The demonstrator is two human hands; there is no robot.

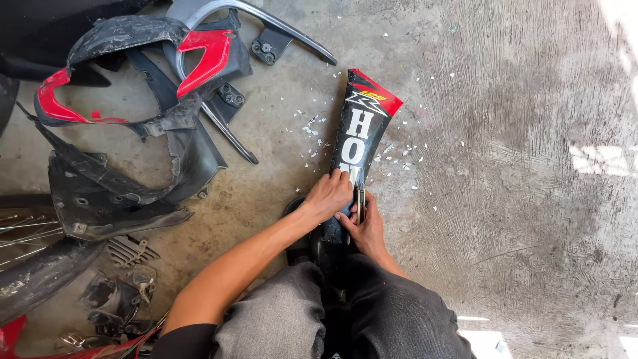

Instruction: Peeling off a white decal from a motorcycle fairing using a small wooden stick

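Between your knees, the black fairing panel points to twelve o'clock; your left hand presses flat on its decal; your right hand grips a thin blade; white flakes lie scraped off, most lettering remains.

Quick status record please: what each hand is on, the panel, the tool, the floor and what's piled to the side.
left hand: left hand lies flat on the black panel
right hand: right hand grips a thin blade tool set against the panel
panel: long, black with red tip and white lettering, lying on the concrete floor
debris: small white flakes scattered around the panel
side pile: red and black fairing pieces at left
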